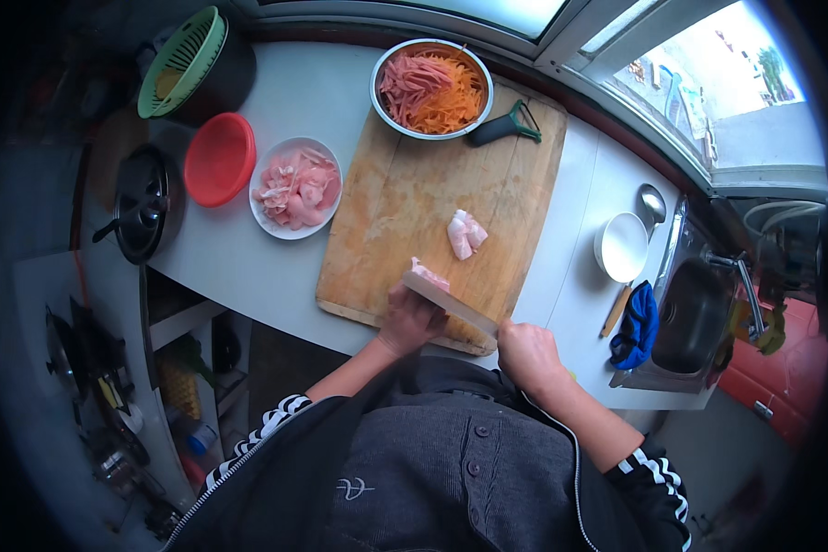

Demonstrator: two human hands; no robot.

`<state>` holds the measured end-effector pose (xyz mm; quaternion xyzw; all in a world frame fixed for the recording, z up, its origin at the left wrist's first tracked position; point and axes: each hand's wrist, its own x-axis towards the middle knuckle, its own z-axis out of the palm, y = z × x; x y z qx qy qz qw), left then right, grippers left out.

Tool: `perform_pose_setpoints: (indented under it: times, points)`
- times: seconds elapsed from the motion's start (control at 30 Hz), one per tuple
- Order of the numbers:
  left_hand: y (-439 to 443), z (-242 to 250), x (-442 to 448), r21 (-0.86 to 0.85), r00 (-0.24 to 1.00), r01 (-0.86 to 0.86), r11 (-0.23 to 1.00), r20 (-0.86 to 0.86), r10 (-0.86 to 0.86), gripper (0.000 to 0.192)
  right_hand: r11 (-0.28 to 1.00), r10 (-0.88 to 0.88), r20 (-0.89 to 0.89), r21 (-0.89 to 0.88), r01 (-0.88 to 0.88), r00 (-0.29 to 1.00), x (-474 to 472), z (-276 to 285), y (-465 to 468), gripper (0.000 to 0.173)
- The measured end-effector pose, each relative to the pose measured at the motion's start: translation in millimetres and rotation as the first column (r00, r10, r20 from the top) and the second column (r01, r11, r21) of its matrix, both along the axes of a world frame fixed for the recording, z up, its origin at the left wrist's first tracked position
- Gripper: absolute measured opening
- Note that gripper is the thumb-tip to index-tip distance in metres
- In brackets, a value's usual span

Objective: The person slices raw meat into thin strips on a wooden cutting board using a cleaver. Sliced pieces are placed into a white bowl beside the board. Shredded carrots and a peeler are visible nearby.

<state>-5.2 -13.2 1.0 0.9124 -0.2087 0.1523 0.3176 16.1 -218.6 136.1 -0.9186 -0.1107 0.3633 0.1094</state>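
Note:
My right hand (533,353) is closed around the handle of a kitchen knife (459,308). The blade slants across the near end of a wooden cutting board (386,207), over a piece of raw meat (429,274) that shows past its far edge. My left hand (410,317) lies on the board behind the blade, steadying that meat; its fingertips are partly hidden by the knife. Farther up the board sits a second pale pink chunk of meat (466,234), untouched by either hand.
At the board's far end stands a metal bowl (375,93) of shredded carrot and pink strips, beside a peeler (504,126). Leftward are a plate (265,224) of sliced meat, red bowls (219,160) and a green colander (210,48). A white bowl (621,247) and sink (690,310) are right.

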Motion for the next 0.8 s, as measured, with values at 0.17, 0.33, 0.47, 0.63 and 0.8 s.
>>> perform_pose_setpoints:
  times: [0.17, 0.33, 0.47, 0.63, 0.8]
  points:
    - [-1.4, -18.1, -2.8, -0.012, 0.999, -0.032, 0.999, 0.023, 0.032, 0.039, 1.000, 0.023, -0.063, 0.014, -0.022, 0.998, 10.2, 1.4, 1.9, 0.011]
    - [-1.5, -18.3, -2.3, -0.043, 0.998, -0.043, 0.998, 0.049, 0.045, 0.038, 0.998, 0.067, -0.120, 0.019, -0.065, 0.991, 19.3, -1.9, 4.1, 0.010]
    - [-1.6, -15.8, -1.3, -0.030, 0.998, -0.021, 0.999, 0.059, 0.022, 0.046, 0.999, 0.030, -0.079, 0.027, -0.028, 0.996, 22.1, -10.7, 23.0, 0.011]
    - [-2.9, -11.7, -2.9, -0.061, 0.999, -0.031, 0.998, 0.025, 0.033, 0.045, 0.995, 0.078, -0.079, 0.064, -0.073, 0.994, 35.7, -21.1, 48.7, 0.013]
    - [-1.4, -10.1, 3.4, -0.078, 0.999, -0.016, 0.997, 0.032, 0.018, 0.045, 0.994, -0.006, 0.038, 0.109, 0.002, 0.999, 42.3, -37.2, 66.5, 0.011]
